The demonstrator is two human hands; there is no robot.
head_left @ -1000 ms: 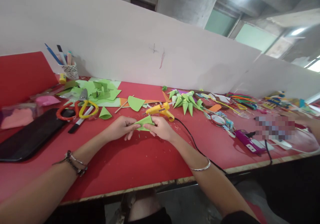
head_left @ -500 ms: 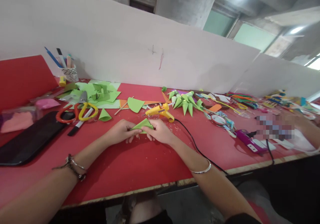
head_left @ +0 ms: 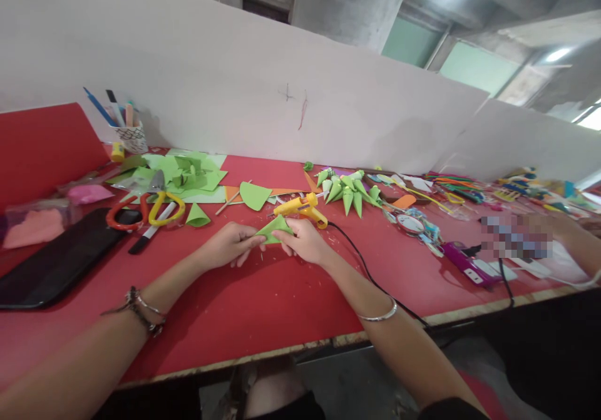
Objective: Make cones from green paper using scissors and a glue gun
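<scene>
Currently, a yellow glue gun (head_left: 298,206) is set on the red table (head_left: 248,320) just beyond the green paper piece (head_left: 275,230) | a green cone (head_left: 198,216) and scissors (head_left: 144,207) are seen farther left | the piece (partly covered by fingers) is held over the table, pinched by the left hand (head_left: 236,243) and by the right hand (head_left: 304,241), thumbs on top

Mid-frame, the left hand (head_left: 230,245) and right hand (head_left: 304,241) both pinch a bit of green paper (head_left: 275,227), yellow glue gun (head_left: 295,206) lying just above it. Left side's got scissors (head_left: 157,184) with red and yellow handles, a loose green cone (head_left: 197,216) and a messy paper pile (head_left: 201,174). Right of centre there's a spiky cone cluster (head_left: 347,193), and a purple power strip (head_left: 462,262) is further right.
</scene>
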